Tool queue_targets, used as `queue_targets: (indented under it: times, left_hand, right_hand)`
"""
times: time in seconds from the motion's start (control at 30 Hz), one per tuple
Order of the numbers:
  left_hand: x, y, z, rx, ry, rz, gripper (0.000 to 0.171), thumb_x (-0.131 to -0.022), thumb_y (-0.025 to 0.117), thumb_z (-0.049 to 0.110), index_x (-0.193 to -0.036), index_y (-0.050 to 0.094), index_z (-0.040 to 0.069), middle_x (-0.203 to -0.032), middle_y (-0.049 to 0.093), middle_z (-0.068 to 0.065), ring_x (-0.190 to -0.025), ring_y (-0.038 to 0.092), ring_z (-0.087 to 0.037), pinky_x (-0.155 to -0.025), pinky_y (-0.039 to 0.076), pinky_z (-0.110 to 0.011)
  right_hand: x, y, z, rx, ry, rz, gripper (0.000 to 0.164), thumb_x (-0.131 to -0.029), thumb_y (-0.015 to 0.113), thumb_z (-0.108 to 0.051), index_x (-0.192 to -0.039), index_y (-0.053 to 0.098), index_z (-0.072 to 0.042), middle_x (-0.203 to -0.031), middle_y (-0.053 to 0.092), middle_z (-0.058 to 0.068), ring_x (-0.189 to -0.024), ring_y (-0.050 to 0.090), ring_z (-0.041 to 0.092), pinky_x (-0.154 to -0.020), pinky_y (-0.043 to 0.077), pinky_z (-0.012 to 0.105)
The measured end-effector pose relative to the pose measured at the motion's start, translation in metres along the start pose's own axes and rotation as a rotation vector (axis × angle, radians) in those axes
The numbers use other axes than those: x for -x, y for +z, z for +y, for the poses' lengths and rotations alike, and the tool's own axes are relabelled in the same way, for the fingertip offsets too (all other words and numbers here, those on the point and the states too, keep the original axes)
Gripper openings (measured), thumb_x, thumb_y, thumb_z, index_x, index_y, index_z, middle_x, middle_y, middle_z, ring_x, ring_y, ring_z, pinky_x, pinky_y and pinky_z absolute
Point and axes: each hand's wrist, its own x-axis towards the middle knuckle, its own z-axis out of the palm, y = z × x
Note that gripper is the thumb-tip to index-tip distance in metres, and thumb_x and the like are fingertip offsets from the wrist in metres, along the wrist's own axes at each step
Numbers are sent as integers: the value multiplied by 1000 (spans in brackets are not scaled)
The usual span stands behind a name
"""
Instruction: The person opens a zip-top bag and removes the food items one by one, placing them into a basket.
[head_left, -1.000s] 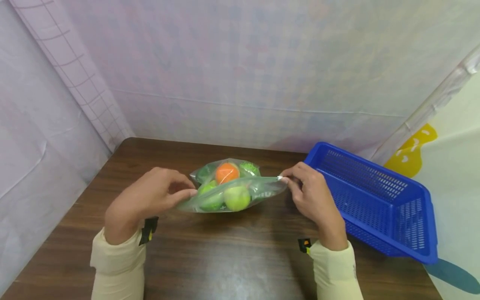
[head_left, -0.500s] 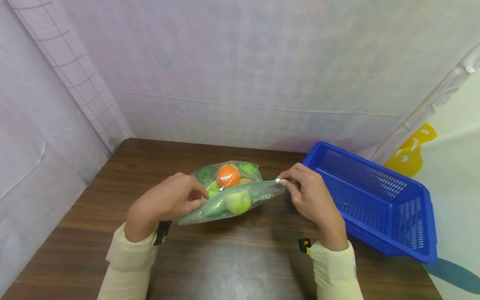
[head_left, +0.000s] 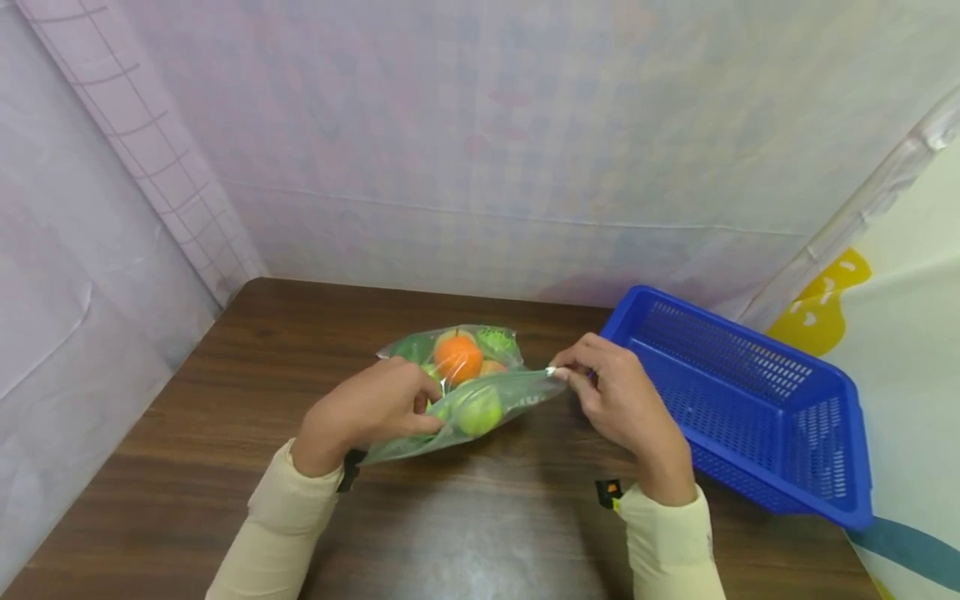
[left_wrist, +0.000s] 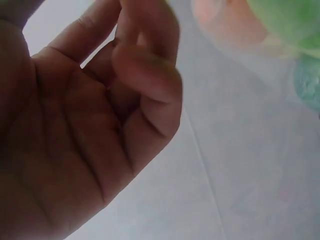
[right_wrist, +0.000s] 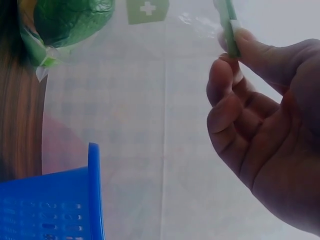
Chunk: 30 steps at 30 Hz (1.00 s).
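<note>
A clear zip bag (head_left: 534, 392) with a green-tinted strip along its mouth lies on the table, filled with round fruit. Through the plastic show an orange fruit (head_left: 459, 358), a pale green fruit (head_left: 480, 412) and other green ones behind. My right hand (head_left: 618, 392) pinches the right end of the strip, at a small white slider (head_left: 551, 372), between thumb and index finger. My left hand (head_left: 378, 408) pinches the strip left of its middle, thumb on the near side. In the left wrist view the left hand (left_wrist: 100, 115) has curled fingers, and its grip point is hidden.
A blue perforated basket (head_left: 750, 408) stands at the right, close beside my right forearm. The brown wooden table (head_left: 465, 533) ends at a pale patterned cloth wall (head_left: 450, 167) at the back. A yellow shape (head_left: 817, 308) is on the right-hand cloth.
My left hand has slid right along the bag's strip, and more of the strip's left end trails below it. The right hand stays nearly in place, with the strip's right end slightly lower.
</note>
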Motion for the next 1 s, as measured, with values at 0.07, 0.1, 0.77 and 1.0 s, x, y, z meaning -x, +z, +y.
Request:
queue_targets:
  times: [0.07, 0.1, 0.77, 1.0]
  left_hand:
    - [-2, 3, 0, -2, 14, 5, 41, -88, 67, 13, -61, 37, 21, -60, 20, 10, -53, 18, -2, -50, 20, -21]
    - [-2, 4, 1, -6, 15, 9, 41, -89, 66, 12, -61, 38, 21, -60, 21, 10, -52, 19, -2, -50, 20, -20]
    - [1, -2, 21, -100, 43, 223, 11, -96, 68, 24, -87, 71, 19, -68, 55, 14, -56, 42, -1, -53, 39, -20]
    - [3, -5, 26, -157, 104, 389, 13, -92, 74, 20, -81, 68, 15, -66, 52, 11, -57, 42, -2, -55, 40, -21]
  right_hand:
    - [1, -1, -1, 9, 23, -34, 5, -92, 74, -12, -92, 76, -16, -86, 66, -6, -71, 55, 8, -62, 48, 26]
    - [1, -2, -1, 17, 37, -52, 4, -92, 74, -13, -92, 76, -17, -86, 66, -6, -71, 55, 8, -63, 48, 26]
    - [8, -18, -25, 91, 72, -41, 6, -96, 70, -20, -101, 72, -16, -83, 67, -10, -74, 59, 4, -68, 52, 29]
    - [11, -19, -49, 0, -60, 52, 7, -92, 72, -10, -97, 71, -15, -84, 66, -10, -73, 59, 2, -65, 53, 23]
